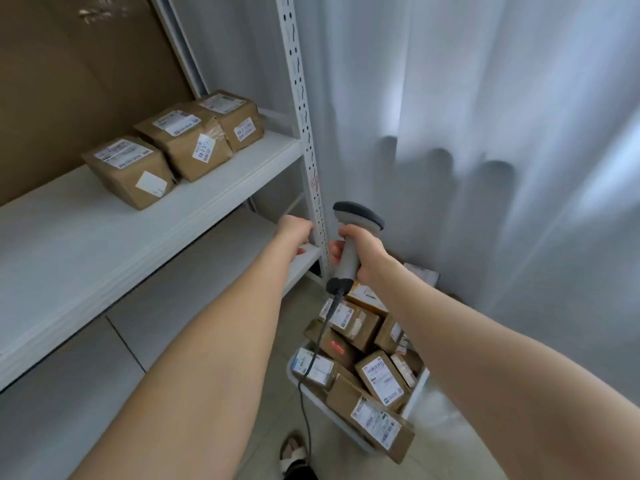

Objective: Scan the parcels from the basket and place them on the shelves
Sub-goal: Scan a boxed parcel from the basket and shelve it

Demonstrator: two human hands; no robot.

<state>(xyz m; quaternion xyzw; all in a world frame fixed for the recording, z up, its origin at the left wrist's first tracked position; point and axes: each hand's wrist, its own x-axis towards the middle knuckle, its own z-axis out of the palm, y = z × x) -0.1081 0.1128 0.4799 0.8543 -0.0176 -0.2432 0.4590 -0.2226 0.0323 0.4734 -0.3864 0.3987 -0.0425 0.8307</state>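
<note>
Parcel storeroom with sorting racks.
White slotted metal shelves [104,237] on the left carry brown parcels [187,147] with printed labels and numbered stickers; near right, a basket [292,374] on the tiled floor [298,310] is heaped with more, a corded scanner [348,258] above it, grey curtain [485,133] behind.

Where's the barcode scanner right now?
Head view, centre: the right hand grips the scanner beside the shelf post, above the basket of parcels.

Brown parcels [187,147], white labels, on a white shelf [86,237] centre left; grey scanner [349,251] with dark cap and black cable [305,410] mid-frame; red glow on a brown parcel [337,348] in the pale basket [332,415] lower right; white curtain [485,133] upper right
</note>
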